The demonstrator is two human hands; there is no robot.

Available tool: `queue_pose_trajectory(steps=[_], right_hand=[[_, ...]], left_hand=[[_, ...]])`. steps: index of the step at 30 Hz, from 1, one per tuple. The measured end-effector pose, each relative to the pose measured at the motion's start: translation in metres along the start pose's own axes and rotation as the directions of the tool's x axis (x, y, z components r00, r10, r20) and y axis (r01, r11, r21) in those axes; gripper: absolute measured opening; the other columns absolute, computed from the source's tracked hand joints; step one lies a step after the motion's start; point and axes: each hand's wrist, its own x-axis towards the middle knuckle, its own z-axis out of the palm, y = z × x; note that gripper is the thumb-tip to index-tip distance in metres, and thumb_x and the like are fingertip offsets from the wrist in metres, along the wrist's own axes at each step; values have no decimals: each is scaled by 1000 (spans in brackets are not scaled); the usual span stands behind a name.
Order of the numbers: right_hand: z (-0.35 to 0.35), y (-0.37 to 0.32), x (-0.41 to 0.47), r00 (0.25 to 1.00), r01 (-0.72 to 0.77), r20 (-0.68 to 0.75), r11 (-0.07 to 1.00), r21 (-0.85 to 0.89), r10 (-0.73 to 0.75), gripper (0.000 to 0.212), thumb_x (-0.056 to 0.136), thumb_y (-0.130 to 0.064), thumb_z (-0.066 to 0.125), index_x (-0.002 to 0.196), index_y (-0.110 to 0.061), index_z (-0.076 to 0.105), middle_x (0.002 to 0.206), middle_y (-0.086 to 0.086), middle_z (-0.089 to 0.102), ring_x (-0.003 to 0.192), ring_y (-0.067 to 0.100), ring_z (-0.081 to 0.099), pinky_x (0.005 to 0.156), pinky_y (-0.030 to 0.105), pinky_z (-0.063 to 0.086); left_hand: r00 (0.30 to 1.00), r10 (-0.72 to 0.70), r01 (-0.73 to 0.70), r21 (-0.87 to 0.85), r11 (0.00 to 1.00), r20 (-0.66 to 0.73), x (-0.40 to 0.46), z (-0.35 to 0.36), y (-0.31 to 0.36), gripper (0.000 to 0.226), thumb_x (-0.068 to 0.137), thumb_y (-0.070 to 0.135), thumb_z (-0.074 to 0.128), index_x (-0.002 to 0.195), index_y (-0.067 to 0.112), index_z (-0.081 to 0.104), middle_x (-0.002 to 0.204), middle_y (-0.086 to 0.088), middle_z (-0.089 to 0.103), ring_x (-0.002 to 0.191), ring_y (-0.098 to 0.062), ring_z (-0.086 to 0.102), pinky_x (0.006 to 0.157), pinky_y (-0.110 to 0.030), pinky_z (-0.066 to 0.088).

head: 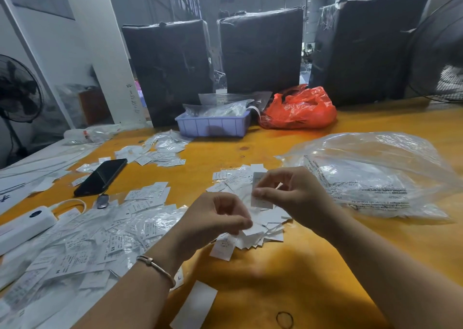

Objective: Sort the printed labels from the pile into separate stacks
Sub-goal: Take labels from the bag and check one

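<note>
Lying at far left on the yellow table (288, 273): a white power bank (23, 224), then a black phone (101, 177), face up. Spread below them, a wide pile of printed labels (82, 243). Left hand (215, 218), bracelet (156, 268) on its wrist, fingers curled, pinching a label (251, 229) at the edge of the small heap of labels (260, 233) under both hands. Right hand (293, 190), raised just above the heap, pinching an upright label (260, 202) between thumb and fingertips. Further right, a clear plastic bag (370, 173); behind, a lilac tray (213, 125) and red bag (300, 110).
</note>
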Motion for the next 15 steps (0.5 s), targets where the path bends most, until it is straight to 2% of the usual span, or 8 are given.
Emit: queue_pose_trajectory(steps=[2, 3, 6, 8, 10, 11, 13, 15], right_hand=[[2, 0, 0, 996, 84, 34, 973, -217, -78, 9, 79, -10, 73, 70, -12, 72, 67, -3, 67, 57, 3, 53, 57, 25, 45], [3, 0, -1, 993, 113, 54, 949, -295, -102, 9, 78, -10, 72, 69, -12, 71, 67, -2, 66, 58, 6, 53, 58, 29, 45], [2, 0, -1, 984, 176, 82, 925, -337, -158, 9, 78, -11, 72, 69, -10, 73, 67, -1, 66, 59, 8, 53, 57, 28, 44], [-2, -1, 0, 984, 170, -5, 953, -250, -177, 7, 80, -7, 71, 76, -11, 76, 72, -1, 70, 61, 6, 56, 57, 23, 45], [-6, -3, 1, 973, 131, -179, 988, -81, -143, 23, 80, 4, 67, 91, -15, 76, 82, 0, 73, 71, 11, 65, 64, 26, 53], [-8, -4, 1, 967, 124, -233, 991, 56, -108, 33, 80, 9, 66, 101, -16, 73, 87, 3, 73, 77, 17, 67, 70, 30, 57], [-11, -8, 1, 965, 144, -255, 942, 303, -66, 51, 78, 14, 67, 119, -16, 65, 88, 9, 71, 79, 20, 68, 72, 30, 58], [-13, -10, -1, 967, 168, -243, 907, 385, -76, 63, 75, 13, 70, 130, -14, 55, 85, 9, 71, 75, 16, 69, 67, 22, 55]], left_hand=[[1000, 12, -13, 142, 990, 3, 1, 2, -2, 8, 75, 23, 81, 77, 16, 76, 81, -7, 71, 77, -19, 65, 71, -30, 52], [999, 33, -32, 154, 988, 0, 1, 3, -2, 7, 79, 23, 80, 80, 16, 77, 80, -3, 72, 78, -17, 66, 71, -28, 52], [997, 81, -80, 62, 995, -18, 1, 1, -1, 15, 86, 18, 72, 88, 4, 76, 78, -6, 75, 73, -19, 70, 66, -24, 55], [992, 110, -109, 29, 994, -58, 0, 0, 0, 21, 82, 22, 71, 87, 2, 75, 77, -8, 76, 70, -21, 72, 63, -25, 56], [984, 143, -143, 9, 990, -105, -1, 1, 1, 20, 80, 21, 72, 86, 2, 75, 77, -9, 76, 69, -22, 72, 62, -26, 56], [980, 157, -158, -2, 987, -124, -1, 1, 1, 18, 79, 19, 73, 85, 2, 75, 76, -10, 76, 68, -22, 72, 62, -27, 56], [972, 179, -185, -28, 982, -151, 0, 2, 1, 18, 78, 16, 74, 85, 0, 75, 76, -12, 75, 67, -20, 71, 61, -27, 55], [966, 201, -210, -39, 977, -165, 0, 1, 1, 19, 75, 18, 76, 84, 1, 75, 76, -11, 75, 67, -20, 71, 61, -24, 54]])
